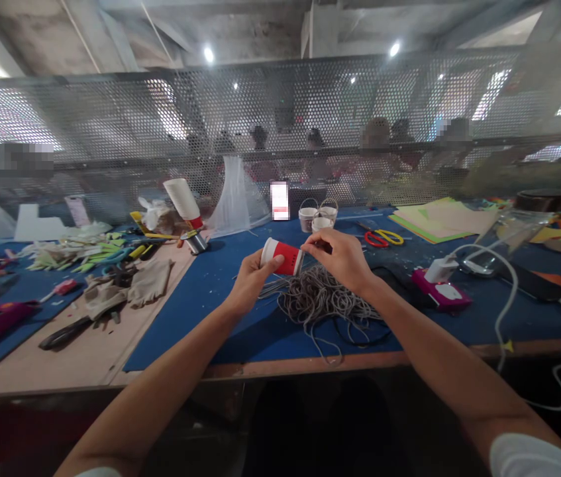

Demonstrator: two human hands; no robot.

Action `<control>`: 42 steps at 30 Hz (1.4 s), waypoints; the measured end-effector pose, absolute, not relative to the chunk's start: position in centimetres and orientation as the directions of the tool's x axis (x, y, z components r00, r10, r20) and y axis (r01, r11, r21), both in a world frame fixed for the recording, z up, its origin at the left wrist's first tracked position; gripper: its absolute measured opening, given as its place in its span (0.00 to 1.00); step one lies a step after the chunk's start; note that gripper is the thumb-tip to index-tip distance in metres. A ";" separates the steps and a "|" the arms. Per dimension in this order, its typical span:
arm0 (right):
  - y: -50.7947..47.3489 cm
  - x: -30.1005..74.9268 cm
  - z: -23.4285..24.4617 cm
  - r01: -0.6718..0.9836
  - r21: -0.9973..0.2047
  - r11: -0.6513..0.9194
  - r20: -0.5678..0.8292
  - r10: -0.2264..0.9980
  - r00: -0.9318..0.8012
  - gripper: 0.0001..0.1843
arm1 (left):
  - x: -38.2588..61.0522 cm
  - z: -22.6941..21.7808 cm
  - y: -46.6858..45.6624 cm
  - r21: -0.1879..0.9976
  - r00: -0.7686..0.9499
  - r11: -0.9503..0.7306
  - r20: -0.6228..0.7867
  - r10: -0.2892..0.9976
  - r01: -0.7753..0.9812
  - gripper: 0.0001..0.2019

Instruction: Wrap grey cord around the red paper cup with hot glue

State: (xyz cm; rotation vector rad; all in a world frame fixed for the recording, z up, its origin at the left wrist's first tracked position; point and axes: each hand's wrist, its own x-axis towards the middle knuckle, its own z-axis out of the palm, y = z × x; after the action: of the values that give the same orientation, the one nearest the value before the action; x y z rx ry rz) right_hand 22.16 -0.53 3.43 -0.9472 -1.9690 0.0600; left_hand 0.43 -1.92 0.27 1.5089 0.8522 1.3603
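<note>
A red and white paper cup (287,258) lies tipped on its side in my left hand (251,278), whose thumb presses on the red band. At the cup's right end, my right hand (342,257) has thumb and forefinger pinched together; whatever is between them is too small to make out. Below both hands a tangled heap of grey cord (317,298) rests on the blue mat (210,311). Small white cups with looped handles (308,217) stand just beyond my right hand.
Red and yellow scissors (383,238), coloured paper sheets (439,220), a glass jar (501,238) and a purple power strip (442,291) lie right. Left are stacked paper cups (183,201), a tin can (195,242) and work gloves (148,283). A perforated metal screen (161,119) runs behind.
</note>
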 end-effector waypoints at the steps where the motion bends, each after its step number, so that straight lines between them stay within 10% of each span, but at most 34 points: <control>1: -0.5 22.1 3.4 0.594 -0.394 0.701 0.715 0.640 -0.281 0.08 | 0.4 0.2 -1.9 0.934 0.157 -0.349 0.357 0.921 -0.081 0.13; 42: 0.3 22.2 2.8 0.589 -0.475 0.653 0.644 0.715 -0.272 0.09 | 0.6 0.4 -2.1 0.955 0.210 -0.257 0.283 0.936 -0.146 0.14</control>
State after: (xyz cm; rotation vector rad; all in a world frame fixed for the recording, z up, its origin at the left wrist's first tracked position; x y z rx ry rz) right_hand 22.18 0.27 2.82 -1.0183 -1.9712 0.1758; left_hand 0.59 -2.05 0.43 1.4171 0.8081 1.2797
